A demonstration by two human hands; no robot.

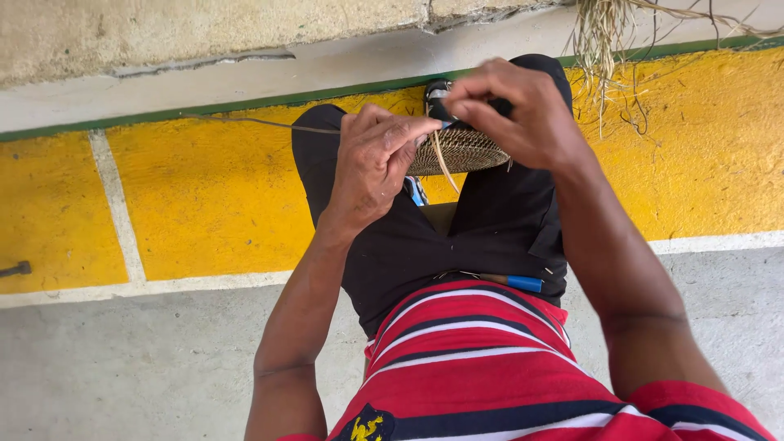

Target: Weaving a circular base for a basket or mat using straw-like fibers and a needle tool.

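— What is happening at the upper centre of the frame?

— A seated person is working a small woven basket piece [461,151] resting on the knees. The left hand [371,159] is pinching a thin fibre strand [269,124], which is trailing off toward the upper left, with fingers pressed together at the weave's near edge. The right hand [518,110] is curling over the top, fingertips closed on something small and dark; what exactly, I cannot tell.

— How should the stitch be handled?

— In my judgement, by keeping the strand taut and guiding it close to the rim, so the coil is lying tight and even.

— Is the basket holding anything?

— It is looking shallow, and nothing is showing inside. A bundle of dry fibre [600,37] is hanging at the upper right, loose against the yellow painted curb [204,204], not in any container. A blue-tipped tool [514,282] is lying in the lap, on the black trousers [425,237].
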